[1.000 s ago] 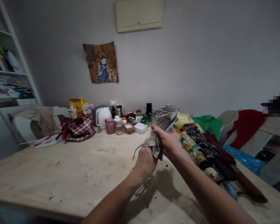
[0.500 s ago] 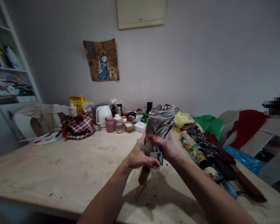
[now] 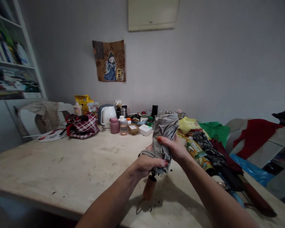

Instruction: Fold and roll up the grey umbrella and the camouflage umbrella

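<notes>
A folded grey umbrella (image 3: pixel 166 126) is held upright above the table, its canopy bunched and wrinkled. My left hand (image 3: pixel 148 163) wraps round the lower part of the cloth, the thumb lying across it. Higher up, my right hand (image 3: pixel 174 147) grips the same canopy from the right side, thumb pressed on the fabric. A brown cylindrical handle (image 3: pixel 149 187) with a cord loop points down below the hands. The fingers behind the cloth are hidden.
Several folded umbrellas (image 3: pixel 199 155) lie along the right side of the table (image 3: pixel 61 171). At the back stand a kettle (image 3: pixel 108 116), a pink jar (image 3: pixel 114 126), bottles and small boxes. A checked bag (image 3: pixel 84 126) sits at back left; a green bag (image 3: pixel 215 131) lies at back right.
The view has shifted, so the scene sits further right. Both hands still hold the grey umbrella, whose canopy looks narrower; the left thumb lies flatter, and more of the handle's top shows.
</notes>
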`<control>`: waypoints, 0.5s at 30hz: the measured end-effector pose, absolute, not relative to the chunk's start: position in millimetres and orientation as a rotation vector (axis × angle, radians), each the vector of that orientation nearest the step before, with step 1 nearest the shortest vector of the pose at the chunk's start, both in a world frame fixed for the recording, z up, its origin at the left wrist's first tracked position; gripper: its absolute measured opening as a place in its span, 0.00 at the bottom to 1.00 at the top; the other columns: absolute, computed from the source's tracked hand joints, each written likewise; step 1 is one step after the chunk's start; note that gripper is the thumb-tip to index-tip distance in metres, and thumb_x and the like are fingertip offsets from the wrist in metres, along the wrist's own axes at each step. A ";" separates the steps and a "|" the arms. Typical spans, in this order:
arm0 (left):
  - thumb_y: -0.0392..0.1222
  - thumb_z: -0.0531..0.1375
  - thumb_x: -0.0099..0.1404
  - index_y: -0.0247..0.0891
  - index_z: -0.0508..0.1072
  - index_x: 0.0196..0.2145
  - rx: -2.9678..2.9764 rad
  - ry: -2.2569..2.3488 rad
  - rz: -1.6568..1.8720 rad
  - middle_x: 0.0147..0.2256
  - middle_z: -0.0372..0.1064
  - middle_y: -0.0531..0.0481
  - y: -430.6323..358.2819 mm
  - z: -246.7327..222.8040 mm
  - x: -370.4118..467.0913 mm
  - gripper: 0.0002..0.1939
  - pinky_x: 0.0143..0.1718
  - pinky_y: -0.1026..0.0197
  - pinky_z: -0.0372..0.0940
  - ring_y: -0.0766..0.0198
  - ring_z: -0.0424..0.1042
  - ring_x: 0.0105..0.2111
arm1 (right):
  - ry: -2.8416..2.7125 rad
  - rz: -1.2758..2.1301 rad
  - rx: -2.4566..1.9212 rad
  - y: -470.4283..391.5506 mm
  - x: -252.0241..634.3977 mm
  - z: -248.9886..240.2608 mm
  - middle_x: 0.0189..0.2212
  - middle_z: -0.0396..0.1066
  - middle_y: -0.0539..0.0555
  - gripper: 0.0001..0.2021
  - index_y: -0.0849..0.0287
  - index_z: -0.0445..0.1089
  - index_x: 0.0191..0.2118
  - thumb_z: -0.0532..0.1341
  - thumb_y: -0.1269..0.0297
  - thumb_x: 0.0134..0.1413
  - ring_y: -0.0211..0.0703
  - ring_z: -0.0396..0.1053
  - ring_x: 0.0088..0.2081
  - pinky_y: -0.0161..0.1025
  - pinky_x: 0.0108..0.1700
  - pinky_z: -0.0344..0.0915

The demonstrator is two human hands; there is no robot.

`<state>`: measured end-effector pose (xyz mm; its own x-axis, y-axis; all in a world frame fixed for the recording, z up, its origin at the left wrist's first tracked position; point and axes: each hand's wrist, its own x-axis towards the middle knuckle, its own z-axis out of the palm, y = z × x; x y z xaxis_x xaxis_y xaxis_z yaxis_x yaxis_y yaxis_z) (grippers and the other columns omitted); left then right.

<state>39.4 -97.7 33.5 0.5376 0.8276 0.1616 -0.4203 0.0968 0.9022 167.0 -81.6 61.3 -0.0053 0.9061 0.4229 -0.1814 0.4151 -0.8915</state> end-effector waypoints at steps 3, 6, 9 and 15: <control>0.31 0.67 0.36 0.37 0.67 0.30 1.132 0.433 0.996 0.24 0.68 0.56 -98.1 34.5 40.5 0.20 0.26 0.67 0.62 0.71 0.65 0.22 | -1.317 0.943 -0.770 -79.3 167.5 61.6 0.30 0.71 0.53 0.20 0.61 0.72 0.33 0.72 0.52 0.37 0.42 0.67 0.30 0.38 0.33 0.68; 0.31 0.64 0.37 0.37 0.67 0.31 1.144 0.550 1.071 0.24 0.68 0.56 -93.8 33.9 41.0 0.19 0.24 0.67 0.61 0.70 0.65 0.22 | -1.375 0.693 -0.975 -78.3 168.3 66.9 0.35 0.74 0.57 0.23 0.61 0.72 0.37 0.70 0.50 0.39 0.47 0.69 0.35 0.42 0.38 0.68; 0.31 0.63 0.37 0.36 0.69 0.31 1.170 0.663 1.140 0.24 0.68 0.55 -86.2 34.0 37.9 0.18 0.23 0.66 0.60 0.69 0.64 0.21 | -1.405 0.176 -1.080 -84.2 170.9 75.1 0.40 0.73 0.60 0.27 0.63 0.68 0.47 0.68 0.49 0.45 0.51 0.69 0.40 0.49 0.46 0.66; 0.33 0.63 0.44 0.38 0.69 0.31 1.450 0.700 1.328 0.27 0.66 0.54 -73.2 33.2 35.2 0.14 0.30 0.63 0.60 0.65 0.62 0.29 | -2.003 -0.360 -0.764 -120.0 158.5 84.6 0.41 0.71 0.59 0.11 0.61 0.70 0.45 0.63 0.63 0.58 0.48 0.66 0.44 0.45 0.46 0.65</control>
<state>35.2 -73.2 33.2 0.2275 0.9012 0.3689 -0.2054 -0.3259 0.9228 158.5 -120.0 84.6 -0.3732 0.3711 0.8503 0.6440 0.7634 -0.0505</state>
